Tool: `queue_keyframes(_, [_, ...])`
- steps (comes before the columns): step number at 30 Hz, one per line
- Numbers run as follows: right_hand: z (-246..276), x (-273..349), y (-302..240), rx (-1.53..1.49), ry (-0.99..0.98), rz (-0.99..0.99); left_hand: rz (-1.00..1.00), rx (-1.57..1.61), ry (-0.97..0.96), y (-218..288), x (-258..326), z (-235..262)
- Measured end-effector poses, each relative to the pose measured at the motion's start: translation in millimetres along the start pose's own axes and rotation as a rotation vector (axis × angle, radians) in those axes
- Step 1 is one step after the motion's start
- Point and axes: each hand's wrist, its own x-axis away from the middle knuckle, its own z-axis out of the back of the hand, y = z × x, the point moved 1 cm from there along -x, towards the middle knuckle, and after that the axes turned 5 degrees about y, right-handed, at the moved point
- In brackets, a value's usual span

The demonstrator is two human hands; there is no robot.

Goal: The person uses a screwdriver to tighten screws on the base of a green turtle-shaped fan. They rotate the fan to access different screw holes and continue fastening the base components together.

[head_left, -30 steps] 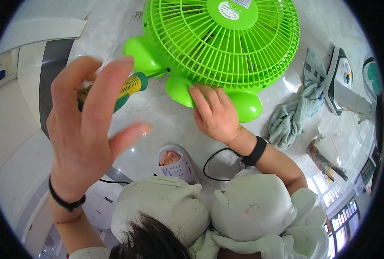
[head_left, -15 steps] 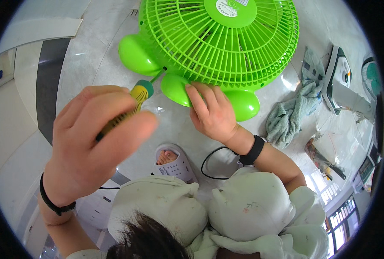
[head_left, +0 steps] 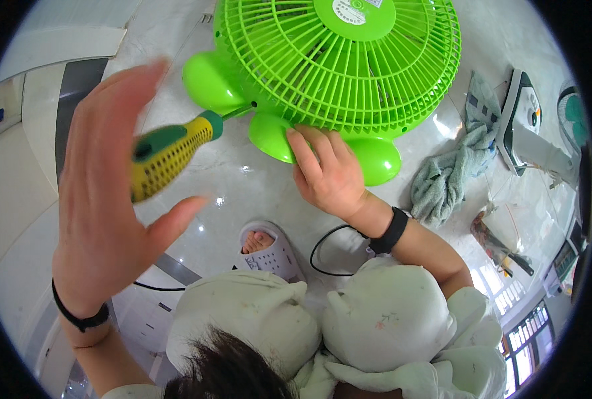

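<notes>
A green fan [head_left: 342,80] with a round slatted grille lies on the tiled floor, its rounded feet toward me. My right hand [head_left: 329,176] is closed over the edge of its middle foot, fingertips on the green plastic. The yellow and green screwdriver [head_left: 173,153] points at the fan, its thin shaft reaching a dark hole beside that foot; how deep the tip sits is hidden. Around the handle's back end, my left hand [head_left: 99,193] is open, fingers stretched upward and thumb apart. The handle's end is hidden behind or against the palm.
To the right lie a crumpled grey-green cloth [head_left: 439,179] and a flat white-and-black object [head_left: 525,123] with a knob. A clear plastic bag [head_left: 502,229] is nearer me. A black cord [head_left: 317,256] loops beside my lilac slipper [head_left: 276,258].
My left hand has opened from its grip on the screwdriver and moved left, exposing more of the handle. The handle has swung lower and to the left. My right hand stays put.
</notes>
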Motion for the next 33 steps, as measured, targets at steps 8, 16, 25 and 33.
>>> queue_keyframes(8, [-1, 0, 0, 0.007, 0.001, -0.004, 0.062, 0.152, -0.018, 2, 3, 1])
queue_keyframes(16, [-1, 0, -1, -0.022, -0.012, -0.007, 0.095, 0.028, -0.019, -1, 5, -3])
queue_keyframes(25, [-1, 0, -1, -0.022, -0.007, -0.006, -0.01, 0.063, -0.025, 3, -2, 2])
queue_keyframes(33, [0, -1, -1, -0.015, -0.008, -0.002, -0.151, 0.068, -0.205, 10, 5, 3])
